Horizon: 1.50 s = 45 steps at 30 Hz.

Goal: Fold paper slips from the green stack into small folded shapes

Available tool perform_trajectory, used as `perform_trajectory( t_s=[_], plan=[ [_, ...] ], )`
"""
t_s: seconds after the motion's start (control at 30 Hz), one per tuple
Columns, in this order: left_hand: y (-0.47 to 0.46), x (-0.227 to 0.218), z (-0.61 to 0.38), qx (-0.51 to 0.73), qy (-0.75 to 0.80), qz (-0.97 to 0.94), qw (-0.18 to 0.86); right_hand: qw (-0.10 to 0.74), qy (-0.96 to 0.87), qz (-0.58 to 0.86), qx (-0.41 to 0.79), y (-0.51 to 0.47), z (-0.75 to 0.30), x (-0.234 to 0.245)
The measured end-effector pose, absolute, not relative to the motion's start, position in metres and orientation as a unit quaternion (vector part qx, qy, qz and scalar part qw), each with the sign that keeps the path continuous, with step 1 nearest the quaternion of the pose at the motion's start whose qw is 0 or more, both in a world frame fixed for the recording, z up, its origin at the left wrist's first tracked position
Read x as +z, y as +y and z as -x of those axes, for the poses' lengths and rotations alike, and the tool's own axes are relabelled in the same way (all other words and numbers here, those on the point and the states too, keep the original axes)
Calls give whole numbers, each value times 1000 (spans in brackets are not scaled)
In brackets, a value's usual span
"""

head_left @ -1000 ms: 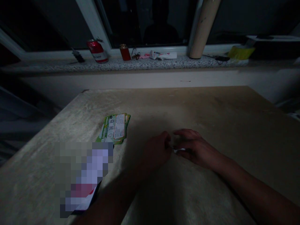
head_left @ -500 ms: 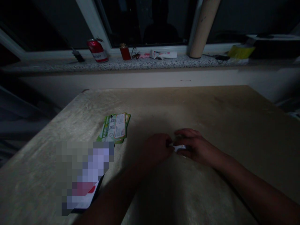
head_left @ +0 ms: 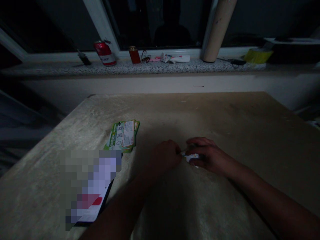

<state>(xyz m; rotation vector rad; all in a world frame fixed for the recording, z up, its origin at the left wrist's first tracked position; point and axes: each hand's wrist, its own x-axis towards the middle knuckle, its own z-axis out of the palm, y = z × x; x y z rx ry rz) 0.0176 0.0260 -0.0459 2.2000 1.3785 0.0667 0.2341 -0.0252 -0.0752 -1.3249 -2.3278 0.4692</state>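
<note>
Meeting over the near middle of the surface (head_left: pixel 225 116), the person's left hand (head_left: pixel 166 156) and right hand (head_left: pixel 211 156) flank a small white piece (head_left: pixel 192 157). The right hand's fingers bend around the piece, thumb on the near side, a hold that probably steadies it while leaving its left end exposed. The left hand's fingers curl narrowly beside that end; their tips are hidden, so whether they pinch it cannot be told. Both hands sit low, perhaps so that the surface bears their weight during fine work.

To the left, a loosely fanned stack of green-bordered printed cards (head_left: pixel 127 136) lies face up, beyond a touchscreen device (head_left: pixel 91 216) whose display is partly blocked out. The device lies just beside the left forearm, apparently placed to stay viewable without crowding the hands. On the speckled windowsill (head_left: pixel 150 69) stand a red drink can (head_left: pixel 105 53) and a tall cardboard tube (head_left: pixel 218 31), the latter tilted, presumably propped against the window frame (head_left: pixel 208 26).
</note>
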Motion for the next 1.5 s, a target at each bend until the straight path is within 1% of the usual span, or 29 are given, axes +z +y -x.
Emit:
perform_trajectory(
  t_s=[0.27, 0.4, 0.77, 1.07, 1.2, 1.3, 1.5],
  plan=[
    [22, -46, -18, 15, 518, -817, 253, 213, -834, 478, 176, -26, -233, -72],
    [20, -47, -20, 34, 517, -818, 250, 222, -828, 483, 175, -27, -232, -71],
    [25, -43, -20, 25, 524, -808, 268, 213, -832, 479, 184, -26, -234, -75],
    [11, -46, -15, 46, 531, -806, 257, 252, -800, 494, 230, -27, -245, -65],
    [8, -47, -11, 74, 528, -807, 253, 245, -808, 498, 199, -24, -259, -70],
    [7, -49, -8, 117, 522, -806, 254, 259, -815, 486, 180, -22, -262, -69],
    [4, -61, -11, 210, 428, -842, 252, 282, -821, 446, 220, -25, -242, -59]
  ],
)
